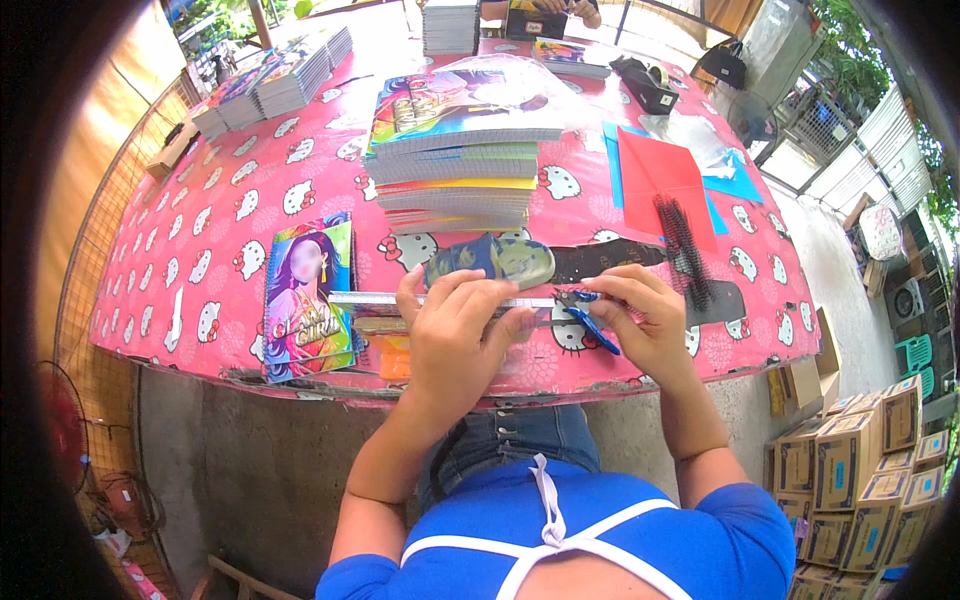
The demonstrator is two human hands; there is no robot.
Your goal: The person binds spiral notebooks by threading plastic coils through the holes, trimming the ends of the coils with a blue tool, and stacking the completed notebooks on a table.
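Observation:
My left hand (450, 335) is closed on a thin notebook (375, 298), held with its bound edge up near the table's front. In my right hand (645, 318), blue-handled pliers (595, 330) are gripped at the right end of that edge; their jaws are too small to make out. Just beyond my hands lies a camouflage-patterned slipper (500, 260). To the left, notebooks with colourful covers (310, 290) lie flat, overlapping. A tall stack of notebooks (455, 180) rises behind the slipper. Black binding coils (683, 250) lie right of my right hand.
A pink patterned cloth (220, 255) covers the table. Red sheets (660, 175) and blue sheets (735, 188) lie at the right, below a black tape dispenser (648, 88). More notebook stacks (280, 85) stand far left. Another person's hands (580, 10) show across. Cardboard boxes (850, 460) are piled lower right.

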